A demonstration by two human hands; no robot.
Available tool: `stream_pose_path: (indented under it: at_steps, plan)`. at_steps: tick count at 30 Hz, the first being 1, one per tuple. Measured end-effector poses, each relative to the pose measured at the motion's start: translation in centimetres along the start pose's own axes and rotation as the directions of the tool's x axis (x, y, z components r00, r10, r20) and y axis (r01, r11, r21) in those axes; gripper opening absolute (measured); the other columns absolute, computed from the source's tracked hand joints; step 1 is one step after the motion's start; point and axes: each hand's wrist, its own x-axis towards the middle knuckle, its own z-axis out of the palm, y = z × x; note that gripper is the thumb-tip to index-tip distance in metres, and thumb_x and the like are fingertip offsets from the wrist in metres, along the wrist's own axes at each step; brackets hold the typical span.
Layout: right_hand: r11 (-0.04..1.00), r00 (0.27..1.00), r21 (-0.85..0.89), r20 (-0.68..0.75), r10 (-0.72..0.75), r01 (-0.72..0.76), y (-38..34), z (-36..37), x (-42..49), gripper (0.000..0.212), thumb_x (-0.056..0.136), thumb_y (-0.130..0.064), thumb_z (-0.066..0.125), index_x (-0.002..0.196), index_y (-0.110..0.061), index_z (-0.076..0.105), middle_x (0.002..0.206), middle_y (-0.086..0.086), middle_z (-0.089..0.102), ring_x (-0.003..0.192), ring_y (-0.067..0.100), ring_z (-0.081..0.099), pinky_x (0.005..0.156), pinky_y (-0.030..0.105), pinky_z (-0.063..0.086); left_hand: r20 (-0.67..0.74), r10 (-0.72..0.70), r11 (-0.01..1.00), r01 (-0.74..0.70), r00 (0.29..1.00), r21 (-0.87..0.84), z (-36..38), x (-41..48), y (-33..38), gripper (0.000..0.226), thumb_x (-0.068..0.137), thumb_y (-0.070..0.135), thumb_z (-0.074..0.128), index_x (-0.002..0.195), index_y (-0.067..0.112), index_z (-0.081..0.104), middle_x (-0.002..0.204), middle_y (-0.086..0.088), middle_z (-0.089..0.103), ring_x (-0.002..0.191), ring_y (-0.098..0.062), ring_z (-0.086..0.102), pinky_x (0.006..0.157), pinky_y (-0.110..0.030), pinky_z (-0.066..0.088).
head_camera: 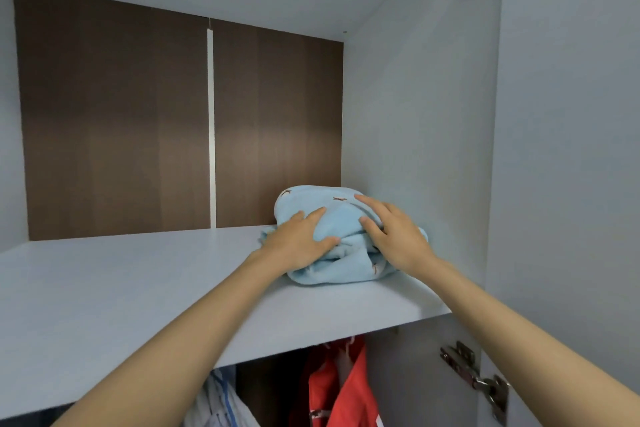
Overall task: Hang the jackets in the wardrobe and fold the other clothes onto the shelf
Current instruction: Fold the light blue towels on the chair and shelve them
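A light blue folded garment [341,218] with small brown marks lies on the pale grey wardrobe shelf [138,288], against the right side wall. My left hand [301,239] rests flat on its left side, fingers spread and straight. My right hand [391,230] presses on its right side with straight fingers. Below the shelf hang a red jacket [349,388] and a white and blue jacket [221,402], both partly hidden by the shelf and my arms.
The brown back panel [114,121] closes the compartment behind. The grey side wall [419,135] stands at the right, with the open door [568,149] and its metal hinges [485,381] beyond it. The shelf's left part stretches bare.
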Motion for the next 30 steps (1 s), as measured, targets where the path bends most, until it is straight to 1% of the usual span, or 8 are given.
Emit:
stream_pose_path:
  at_steps: [3, 6, 9, 15, 21, 24, 27, 30]
  plan:
    - [0.997, 0.992, -0.009, -0.106, -0.072, 0.071, -0.8, -1.2, -2.1, 0.039, 0.1, -0.029, 0.045, 0.139, -0.034, 0.046, 0.138, -0.003, 0.05, 0.123, 0.021, 0.039, 0.102, 0.035, 0.037, -0.197, 0.11, 0.982, -0.076, 0.974, 0.173, -1.3, -2.7, 0.9, 0.059, 0.097, 0.046, 0.045, 0.151, 0.032, 0.025, 0.155, 0.004, 0.031, 0.138, -0.02, 0.035, 0.103, -0.036, 0.038]
    - [0.992, 0.981, -0.03, -0.144, -0.127, 0.124, -1.2, -2.2, -4.7, 0.038, 0.097, -0.024, 0.051, 0.134, -0.03, 0.052, 0.133, -0.005, 0.054, 0.117, 0.02, 0.041, 0.099, 0.036, 0.039, -0.375, 0.125, 0.989, -0.086, 0.919, 0.118, -2.0, -6.2, 2.2, 0.052, 0.097, 0.039, 0.047, 0.147, 0.032, 0.036, 0.146, 0.004, 0.044, 0.129, -0.02, 0.046, 0.097, -0.034, 0.04]
    - [0.987, 0.973, -0.027, -0.168, -0.16, 0.158, -1.5, -2.5, -8.0, 0.035, 0.095, -0.021, 0.055, 0.13, -0.026, 0.057, 0.131, -0.004, 0.056, 0.116, 0.023, 0.044, 0.101, 0.035, 0.037, -0.452, 0.126, 0.992, -0.096, 0.883, 0.087, -1.7, -10.2, 3.5, 0.048, 0.096, 0.037, 0.048, 0.144, 0.033, 0.041, 0.14, 0.005, 0.05, 0.121, -0.021, 0.05, 0.091, -0.034, 0.042]
    - [0.985, 0.976, -0.023, -0.129, -0.175, 0.173, -2.9, -3.4, -15.0, 0.034, 0.094, -0.022, 0.055, 0.128, -0.026, 0.058, 0.131, -0.005, 0.056, 0.118, 0.021, 0.045, 0.098, 0.039, 0.039, -0.443, 0.12, 0.993, -0.112, 0.889, 0.045, 0.1, -17.3, 5.4, 0.045, 0.095, 0.036, 0.05, 0.141, 0.034, 0.045, 0.139, 0.009, 0.052, 0.122, -0.018, 0.05, 0.092, -0.033, 0.044]
    - [0.988, 0.982, -0.069, -0.118, -0.146, 0.139, -5.0, -5.3, -22.7, 0.032, 0.094, -0.026, 0.054, 0.126, -0.03, 0.058, 0.126, -0.012, 0.057, 0.114, 0.013, 0.042, 0.09, 0.03, 0.037, -0.419, 0.103, 0.993, -0.116, 0.902, -0.006, 1.0, -24.1, 6.2, 0.046, 0.097, 0.038, 0.047, 0.143, 0.034, 0.042, 0.142, 0.011, 0.049, 0.125, -0.013, 0.047, 0.097, -0.031, 0.041]
    - [0.993, 0.989, -0.066, -0.106, -0.101, 0.095, -6.3, -6.1, -27.4, 0.032, 0.094, -0.025, 0.054, 0.125, -0.03, 0.058, 0.125, -0.011, 0.058, 0.114, 0.015, 0.045, 0.092, 0.032, 0.04, -0.407, 0.122, 0.986, -0.156, 0.905, -0.052, 1.6, -28.6, 6.3, 0.047, 0.097, 0.038, 0.048, 0.143, 0.035, 0.042, 0.141, 0.014, 0.049, 0.126, -0.009, 0.046, 0.099, -0.028, 0.039]
    - [0.998, 0.997, -0.053, -0.079, -0.025, 0.021, -7.8, -6.8, -33.3, 0.031, 0.096, -0.024, 0.052, 0.126, -0.028, 0.058, 0.128, -0.009, 0.058, 0.116, 0.017, 0.045, 0.097, 0.035, 0.04, -0.374, 0.111, 0.981, -0.162, 0.921, -0.11, 2.8, -34.1, 5.8, 0.046, 0.096, 0.039, 0.049, 0.141, 0.037, 0.044, 0.139, 0.016, 0.05, 0.121, -0.007, 0.049, 0.092, -0.02, 0.034]
    - [0.996, 0.999, -0.076, -0.015, 0.049, -0.05, -9.3, -7.7, -39.4, 0.032, 0.097, -0.025, 0.051, 0.128, -0.027, 0.057, 0.13, -0.007, 0.056, 0.119, 0.017, 0.045, 0.099, 0.037, 0.041, -0.292, 0.089, 0.981, -0.135, 0.952, -0.142, 4.0, -39.4, 6.1, 0.046, 0.096, 0.039, 0.049, 0.142, 0.038, 0.044, 0.139, 0.015, 0.05, 0.12, -0.01, 0.051, 0.089, -0.023, 0.039]
